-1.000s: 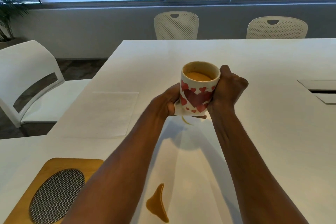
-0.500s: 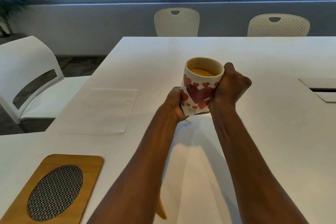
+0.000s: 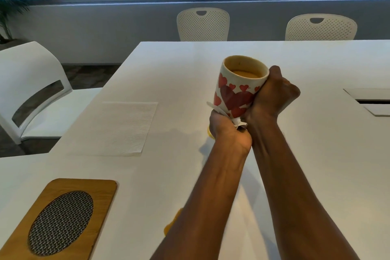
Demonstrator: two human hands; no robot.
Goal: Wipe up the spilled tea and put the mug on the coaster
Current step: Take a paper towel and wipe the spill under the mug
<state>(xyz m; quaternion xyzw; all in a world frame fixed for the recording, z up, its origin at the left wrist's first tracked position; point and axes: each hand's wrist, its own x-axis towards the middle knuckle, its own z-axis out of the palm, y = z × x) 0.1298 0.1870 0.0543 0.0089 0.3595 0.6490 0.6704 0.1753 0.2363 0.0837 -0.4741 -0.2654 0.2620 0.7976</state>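
Observation:
A white mug (image 3: 238, 88) with red hearts, holding tea, is lifted above the white table (image 3: 168, 82) and tilted to the left. My right hand (image 3: 272, 95) grips its right side. My left hand (image 3: 226, 131) holds a crumpled white paper napkin (image 3: 219, 111) against the mug's lower left side and base. Part of a tea spill (image 3: 210, 132) shows on the table just left of my left hand. Another tea puddle (image 3: 172, 225) peeks out beside my left forearm near the front. The wooden coaster (image 3: 61, 217) with an oval metal mesh lies at the front left.
A flat white paper towel (image 3: 122, 129) lies on the table left of the mug. A white chair (image 3: 31, 88) stands at the left, two perforated chairs (image 3: 202, 24) beyond the far edge. A cable hatch (image 3: 373, 101) is set in the table at the right.
The mug has tilted further to the left in my right hand. My left hand has slid lower with the napkin, under the mug's base. The view has shifted slightly.

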